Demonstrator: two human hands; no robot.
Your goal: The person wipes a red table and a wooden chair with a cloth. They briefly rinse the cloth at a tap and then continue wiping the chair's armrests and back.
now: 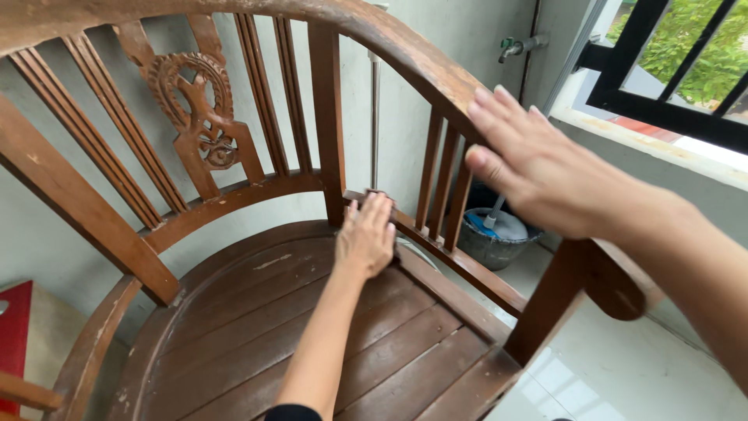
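A dark brown wooden chair [257,312] with a curved, slatted back and a carved centre panel [199,117] is seen from above, filling most of the view. The left hand [365,234] is laid flat, palm down, at the rear right edge of the slatted seat, beside an upright post; its fingers [374,209] are stretched out and released, with what may be a small dark pad under the fingertips, though this cannot be told. The right hand [538,168] is held open against the curved top rail on the right side, fingers extended, nothing grasped. A grey bucket [495,238] is seen on the tiled floor [615,366] behind the chair, below a wall tap [518,47].
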